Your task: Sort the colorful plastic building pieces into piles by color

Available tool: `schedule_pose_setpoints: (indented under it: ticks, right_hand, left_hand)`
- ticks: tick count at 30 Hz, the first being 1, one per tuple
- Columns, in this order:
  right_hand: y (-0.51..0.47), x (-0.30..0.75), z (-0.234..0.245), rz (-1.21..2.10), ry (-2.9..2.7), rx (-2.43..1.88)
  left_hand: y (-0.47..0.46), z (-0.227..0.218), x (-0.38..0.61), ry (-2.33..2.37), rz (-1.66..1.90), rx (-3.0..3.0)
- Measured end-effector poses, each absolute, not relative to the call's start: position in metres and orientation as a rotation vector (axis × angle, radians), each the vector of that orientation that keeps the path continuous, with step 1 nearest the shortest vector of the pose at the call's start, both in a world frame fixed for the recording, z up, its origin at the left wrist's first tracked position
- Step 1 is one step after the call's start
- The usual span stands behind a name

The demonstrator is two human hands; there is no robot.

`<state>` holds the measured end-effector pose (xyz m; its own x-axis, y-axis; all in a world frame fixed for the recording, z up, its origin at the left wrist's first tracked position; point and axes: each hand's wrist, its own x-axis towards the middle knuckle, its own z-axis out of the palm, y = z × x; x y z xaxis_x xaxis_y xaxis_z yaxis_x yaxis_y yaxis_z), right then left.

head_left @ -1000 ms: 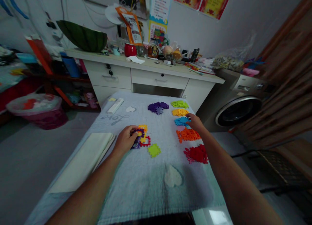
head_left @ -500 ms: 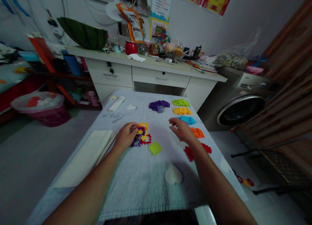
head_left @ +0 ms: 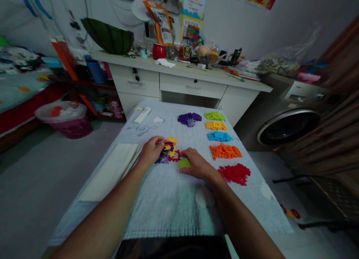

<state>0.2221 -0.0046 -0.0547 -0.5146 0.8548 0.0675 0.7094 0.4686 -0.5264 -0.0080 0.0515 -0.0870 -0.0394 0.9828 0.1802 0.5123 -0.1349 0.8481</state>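
A small group of notched plastic interlocking tiles in purple, yellow and red point(head_left: 170, 148) lies mid-table. My left hand point(head_left: 151, 151) is at its left side, fingers bent together over a small bluish-grey edge that they mostly hide. My right hand point(head_left: 198, 164) rests at the other side, thumb and fingers around a lime-green interlocking tile point(head_left: 184, 162). That tile lies on the cloth beside the red square frame of the group. To the right are sorted piles of red tiles point(head_left: 235, 174), orange tiles point(head_left: 226, 151) and blue tiles point(head_left: 219, 136).
Yellow tiles point(head_left: 215, 125), green tiles point(head_left: 214, 116) and purple tiles point(head_left: 189, 118) lie toward the far side. A folded cream cloth point(head_left: 110, 171) and a long white box point(head_left: 142, 116) are on the left of the cloth-covered table point(head_left: 165, 214). A white cabinet point(head_left: 134, 79) stands behind.
My right hand has moved left from near the blue and orange piles to the lime-green tile and closed around it. My left hand stays at the tile group. The view has shifted slightly.
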Motion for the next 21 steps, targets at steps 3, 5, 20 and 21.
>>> schedule_pose_setpoints:
  ticks: [3,5,20,21]
  right_hand:
    - [-0.004,0.223,-0.059,0.58,-2.281,-1.402]
    - [-0.004,0.225,-0.06,0.52,-2.225,-1.431]
    - [-0.008,0.233,-0.055,0.539,-2.218,-1.353]
    - [-0.008,0.232,-0.054,0.556,-2.171,-1.374]
  left_hand:
    - [0.05,-0.087,-0.009,1.581,1.121,1.729]
    - [0.049,-0.086,-0.011,1.585,1.138,1.785]
    - [0.04,-0.087,-0.01,1.563,0.994,1.937]
    - [0.04,-0.086,-0.01,1.557,1.001,1.927]
